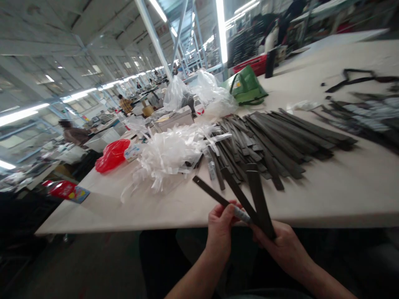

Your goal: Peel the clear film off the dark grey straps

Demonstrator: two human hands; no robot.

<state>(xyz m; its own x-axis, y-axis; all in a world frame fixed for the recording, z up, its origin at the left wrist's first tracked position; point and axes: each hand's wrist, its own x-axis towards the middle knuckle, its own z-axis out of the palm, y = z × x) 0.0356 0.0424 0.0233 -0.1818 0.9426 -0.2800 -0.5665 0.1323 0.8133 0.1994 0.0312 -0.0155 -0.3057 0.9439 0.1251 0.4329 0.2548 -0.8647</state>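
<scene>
My left hand (220, 230) is closed at the table's front edge, thumb and fingers pinching a narrow dark strap (210, 191) with a small hole near its tip. Beside those fingers a pale grey wrapped section (242, 214) shows on the strap. My right hand (288, 245) grips the lower ends of several wider dark straps (259, 195), which fan upward over the table. Where the narrow strap meets the wider ones is partly hidden by the fingers. Just beyond both hands lies a large pile of similar dark straps (280, 141).
White plastic strips (171, 153) are heaped left of the pile, near a red plastic bag (112, 155). A red packet (65, 190) lies at the table's left edge. Behind stand a green bag (247, 87) and clear plastic bags (212, 89). More straps (370, 116) lie at right.
</scene>
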